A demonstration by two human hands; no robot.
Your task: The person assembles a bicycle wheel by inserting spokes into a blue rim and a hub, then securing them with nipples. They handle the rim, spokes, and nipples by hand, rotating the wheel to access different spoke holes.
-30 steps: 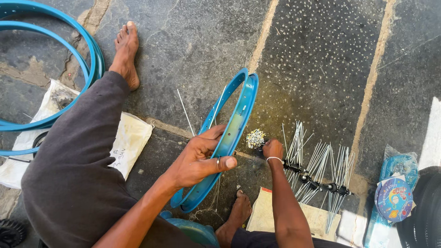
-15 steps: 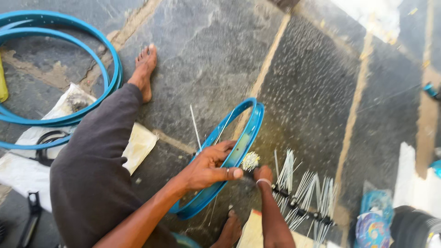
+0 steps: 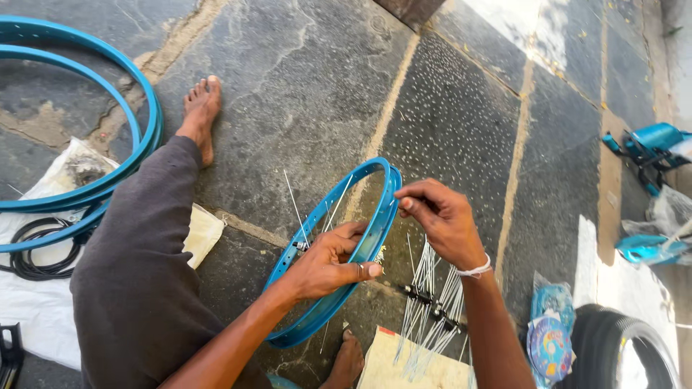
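**Blue wheel rim held upright over stone floor**

At far left, stacked blue rims [image 3: 86, 130] lie flat on the stone floor [image 3: 461, 144], with a coil of black cable [image 3: 36, 252] on white sheeting near them. Right of the person's outstretched leg [image 3: 144, 266], the left hand [image 3: 324, 263] clamps the blue rim [image 3: 360, 238], thumb over its near edge, fingers curled inside; the rim stands on edge, centre. The right hand [image 3: 440, 220] touches the rim's upper right edge, fingertips pinched together on something too small to tell. Below it lie hubs with loose spokes [image 3: 429, 310]. Further right: a black tyre [image 3: 620, 346], blue frame parts [image 3: 649, 148].
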